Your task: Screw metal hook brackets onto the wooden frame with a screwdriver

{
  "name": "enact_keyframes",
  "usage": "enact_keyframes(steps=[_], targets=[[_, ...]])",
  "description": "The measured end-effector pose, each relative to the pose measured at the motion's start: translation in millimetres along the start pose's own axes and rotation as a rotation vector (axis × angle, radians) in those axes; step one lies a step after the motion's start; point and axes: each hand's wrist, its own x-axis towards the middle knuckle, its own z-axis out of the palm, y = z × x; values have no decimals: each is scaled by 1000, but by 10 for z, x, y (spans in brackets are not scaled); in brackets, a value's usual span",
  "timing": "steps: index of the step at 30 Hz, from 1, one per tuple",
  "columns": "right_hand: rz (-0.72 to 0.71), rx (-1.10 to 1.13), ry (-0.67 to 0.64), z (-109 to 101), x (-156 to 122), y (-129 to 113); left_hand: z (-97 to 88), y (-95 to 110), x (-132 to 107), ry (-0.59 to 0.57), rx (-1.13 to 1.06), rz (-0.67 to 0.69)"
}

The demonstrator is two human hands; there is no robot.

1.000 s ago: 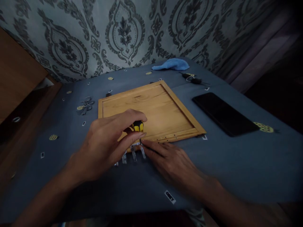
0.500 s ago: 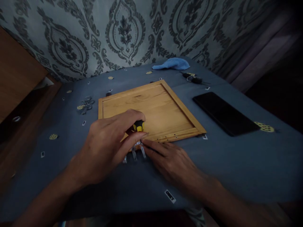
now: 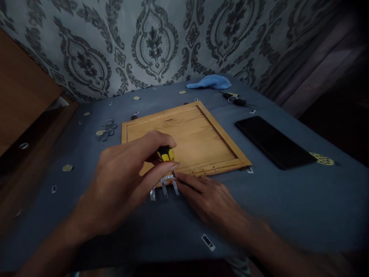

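My left hand (image 3: pixel 123 173) is closed around the black and yellow handle of a screwdriver (image 3: pixel 166 154). The tool tilts down toward the near edge of a framed wooden board (image 3: pixel 187 134), which lies flat. Along that edge sit shiny metal hooks (image 3: pixel 164 187), their prongs hanging over the side toward me. My right hand (image 3: pixel 213 198) rests by the rightmost hook, thumb and fingers pressed together close to the screwdriver's tip. What lies between those fingertips is hidden. Small dark holes or screws dot the board's edge to the right.
A black phone (image 3: pixel 273 142) lies right of the board. Behind it are a dark cord-like item (image 3: pixel 235 100) and a blue cloth (image 3: pixel 211 81). Small wire-like metal pieces (image 3: pixel 107 129) lie at left on the blue tablecloth (image 3: pixel 86 154). A wooden cabinet (image 3: pixel 25 73) stands at far left.
My left hand has turned slightly, and the screwdriver handle has tilted a little to the left. More of the metal hooks shows. My right hand keeps its place at the edge.
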Motion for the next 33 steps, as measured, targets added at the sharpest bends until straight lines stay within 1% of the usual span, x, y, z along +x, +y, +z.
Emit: enact_keyframes(steps=[2,4,8,13,20,24,33], targets=[[4,-4,3,-5,4,0,-48,13,-8,47,13,-32],[12,-6,-4,-10,9,0,-66,9,-11,57,29,-37],[8,-11,1,-2,12,4,-17,-23,-1,6,47,25],[7,-21,0,21,9,6,40,-36,6,-58,20,22],[15,2,-9,19,-8,7,62,-60,7,-62,42,43],[19,4,-23,33,-19,14,61,-80,15,-90,34,42],[27,23,15,5,-18,4,46,-72,18,-100,15,40]])
